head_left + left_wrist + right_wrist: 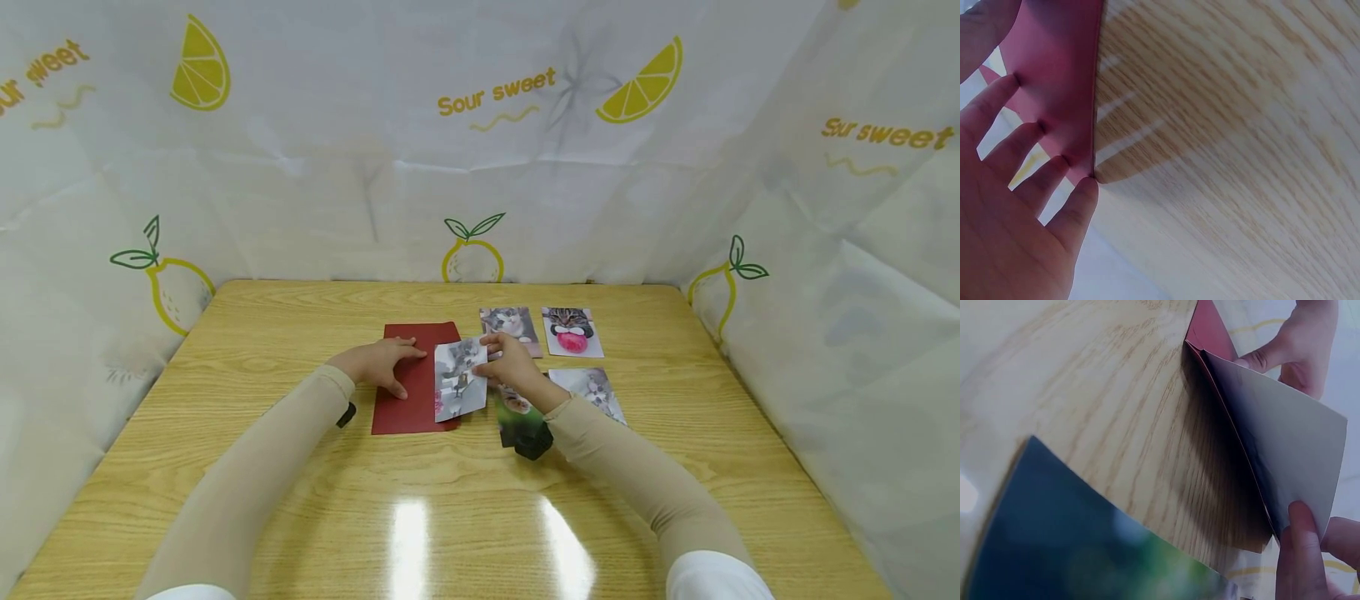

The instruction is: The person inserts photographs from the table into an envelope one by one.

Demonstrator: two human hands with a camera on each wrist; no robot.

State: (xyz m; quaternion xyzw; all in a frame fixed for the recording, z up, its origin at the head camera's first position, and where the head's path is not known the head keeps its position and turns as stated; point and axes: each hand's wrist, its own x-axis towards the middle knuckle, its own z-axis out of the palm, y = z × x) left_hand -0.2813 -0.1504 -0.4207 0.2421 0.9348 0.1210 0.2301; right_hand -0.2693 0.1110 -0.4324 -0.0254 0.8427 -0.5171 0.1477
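A flat red paper envelope (397, 418) lies on the wooden table. My left hand (377, 367) rests on it with fingers spread; in the left wrist view the fingertips (1072, 194) press along its edge. At the envelope's right side, my right hand (516, 372) pinches a cat photo card (454, 392) between thumb and fingers by its right edge. The card tilts up, its left edge over the envelope. Its pale back (1291, 440) shows in the right wrist view, close against the envelope's right edge (1222, 403).
Several photo cards lie to the right: a grey-and-white cat card (517, 321), a tabby card with a pink ball (572, 333), a pale cat card (596, 387) and a green-toned card (513, 425) under the right forearm. A lemon-print curtain (315, 167) surrounds the table.
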